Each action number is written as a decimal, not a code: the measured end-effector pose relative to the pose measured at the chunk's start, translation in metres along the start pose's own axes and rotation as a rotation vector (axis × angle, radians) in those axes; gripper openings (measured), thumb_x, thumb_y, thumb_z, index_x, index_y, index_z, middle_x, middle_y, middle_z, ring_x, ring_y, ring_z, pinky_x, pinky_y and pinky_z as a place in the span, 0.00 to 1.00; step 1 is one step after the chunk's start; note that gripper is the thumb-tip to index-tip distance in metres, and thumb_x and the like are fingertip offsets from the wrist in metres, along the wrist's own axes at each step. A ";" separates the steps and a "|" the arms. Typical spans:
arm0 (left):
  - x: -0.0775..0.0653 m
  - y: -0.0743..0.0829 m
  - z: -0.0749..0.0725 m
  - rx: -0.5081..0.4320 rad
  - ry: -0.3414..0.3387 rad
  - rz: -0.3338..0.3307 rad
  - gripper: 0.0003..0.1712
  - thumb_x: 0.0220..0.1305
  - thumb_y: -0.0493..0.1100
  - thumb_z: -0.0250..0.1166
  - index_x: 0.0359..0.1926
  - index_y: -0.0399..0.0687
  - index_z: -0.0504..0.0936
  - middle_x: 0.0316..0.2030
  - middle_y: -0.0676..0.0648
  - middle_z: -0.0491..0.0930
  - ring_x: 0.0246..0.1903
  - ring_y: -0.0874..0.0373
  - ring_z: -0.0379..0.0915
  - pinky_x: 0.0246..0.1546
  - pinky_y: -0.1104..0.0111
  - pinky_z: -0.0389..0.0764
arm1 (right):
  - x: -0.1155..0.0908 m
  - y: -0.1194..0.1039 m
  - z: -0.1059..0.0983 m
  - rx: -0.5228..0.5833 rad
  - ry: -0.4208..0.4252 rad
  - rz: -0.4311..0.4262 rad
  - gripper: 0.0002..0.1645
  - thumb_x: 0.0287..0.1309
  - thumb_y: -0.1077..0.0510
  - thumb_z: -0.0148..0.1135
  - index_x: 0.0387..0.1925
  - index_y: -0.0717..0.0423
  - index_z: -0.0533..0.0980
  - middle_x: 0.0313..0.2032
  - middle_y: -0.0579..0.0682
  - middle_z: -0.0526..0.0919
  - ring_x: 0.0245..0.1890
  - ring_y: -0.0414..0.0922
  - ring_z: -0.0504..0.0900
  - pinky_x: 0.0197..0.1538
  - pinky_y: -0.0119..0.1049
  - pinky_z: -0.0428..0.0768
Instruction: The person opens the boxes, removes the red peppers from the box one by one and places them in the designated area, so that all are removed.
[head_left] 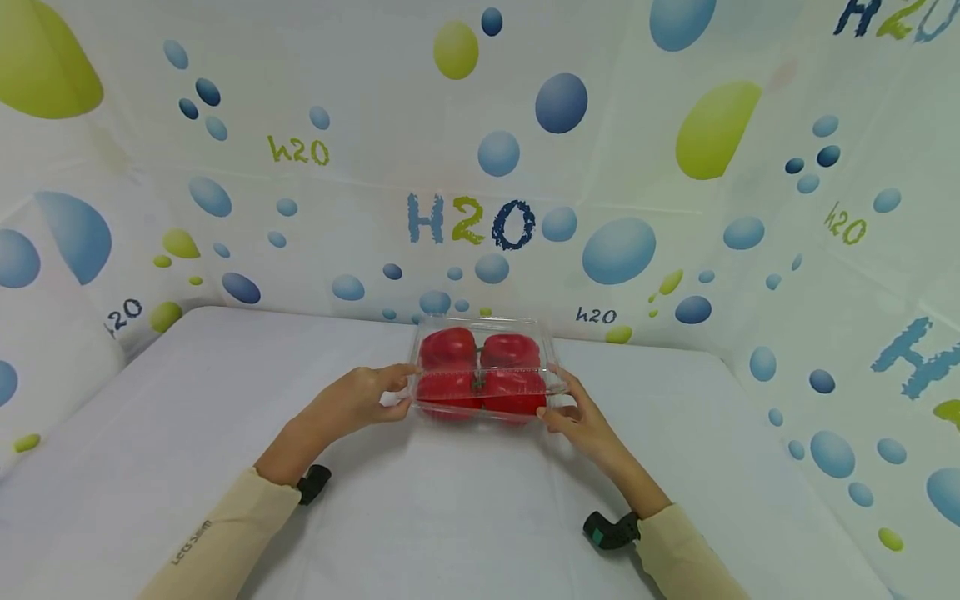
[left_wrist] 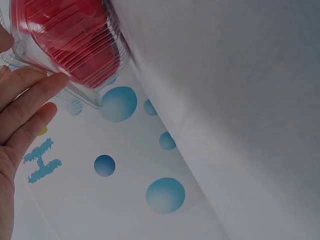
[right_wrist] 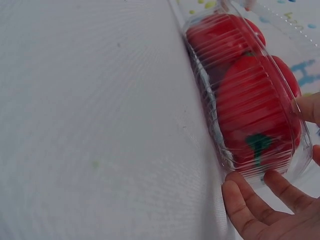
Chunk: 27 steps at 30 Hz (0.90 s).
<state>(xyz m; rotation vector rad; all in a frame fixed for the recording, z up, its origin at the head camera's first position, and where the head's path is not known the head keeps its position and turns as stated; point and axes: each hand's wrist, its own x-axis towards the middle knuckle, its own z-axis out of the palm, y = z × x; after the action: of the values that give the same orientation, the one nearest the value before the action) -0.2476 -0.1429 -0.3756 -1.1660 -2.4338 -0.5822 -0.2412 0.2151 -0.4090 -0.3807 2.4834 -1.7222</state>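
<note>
A clear plastic clamshell box with several glossy red tomatoes in it stands near the back of the table. Green stems show among the tomatoes. My left hand pinches the box's left edge between thumb and fingers; the left wrist view shows its fingertips at the plastic rim. On the other side my right hand grips the right edge, with fingers low at the box's end in the right wrist view. Whether the lid is fully down I cannot tell.
A white cloth covers the table. Behind it and at both sides hangs a white backdrop printed with blue and green spots and "H2O" lettering. Small black cameras sit on both wrists.
</note>
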 end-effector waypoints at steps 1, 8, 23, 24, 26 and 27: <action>0.000 0.000 0.000 -0.007 0.000 -0.006 0.27 0.52 0.34 0.73 0.54 0.35 0.75 0.34 0.39 0.87 0.27 0.53 0.85 0.27 0.77 0.80 | 0.000 -0.001 0.000 -0.001 -0.001 0.001 0.43 0.64 0.56 0.62 0.74 0.39 0.53 0.61 0.60 0.63 0.50 0.53 0.78 0.48 0.45 0.82; 0.000 -0.001 0.001 0.010 0.035 0.007 0.28 0.51 0.36 0.74 0.54 0.39 0.76 0.36 0.39 0.87 0.20 0.58 0.81 0.25 0.80 0.76 | -0.001 -0.002 0.000 0.003 0.007 0.018 0.43 0.63 0.56 0.62 0.74 0.39 0.54 0.63 0.59 0.62 0.50 0.52 0.78 0.49 0.45 0.82; 0.001 0.000 0.006 0.083 -0.013 -0.270 0.39 0.55 0.49 0.73 0.62 0.34 0.70 0.46 0.37 0.81 0.42 0.46 0.81 0.39 0.57 0.84 | 0.000 0.000 0.000 0.014 0.021 0.046 0.42 0.63 0.55 0.63 0.74 0.38 0.54 0.65 0.59 0.60 0.51 0.53 0.77 0.49 0.45 0.82; 0.001 0.000 0.006 0.072 -0.034 -0.292 0.38 0.56 0.49 0.72 0.62 0.33 0.71 0.47 0.36 0.81 0.44 0.45 0.81 0.41 0.55 0.83 | 0.000 -0.001 0.000 0.013 0.021 0.046 0.42 0.63 0.55 0.63 0.74 0.38 0.54 0.65 0.59 0.59 0.51 0.53 0.77 0.49 0.45 0.82; 0.001 -0.001 0.006 0.036 -0.073 -0.325 0.36 0.58 0.51 0.70 0.60 0.32 0.73 0.49 0.35 0.80 0.47 0.43 0.80 0.44 0.53 0.82 | 0.000 0.000 0.000 0.012 0.021 0.046 0.42 0.63 0.55 0.63 0.74 0.38 0.54 0.66 0.58 0.59 0.51 0.53 0.77 0.49 0.45 0.82; 0.001 -0.001 0.005 0.016 -0.089 -0.335 0.35 0.59 0.51 0.69 0.59 0.31 0.74 0.49 0.35 0.80 0.48 0.43 0.79 0.46 0.53 0.82 | 0.000 0.000 0.000 0.012 0.020 0.045 0.42 0.64 0.55 0.63 0.74 0.38 0.54 0.66 0.58 0.59 0.51 0.53 0.77 0.49 0.45 0.82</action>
<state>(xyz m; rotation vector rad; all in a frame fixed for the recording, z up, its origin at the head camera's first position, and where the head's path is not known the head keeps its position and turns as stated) -0.2502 -0.1401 -0.3799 -0.7960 -2.7279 -0.6159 -0.2411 0.2146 -0.4090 -0.3047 2.4746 -1.7315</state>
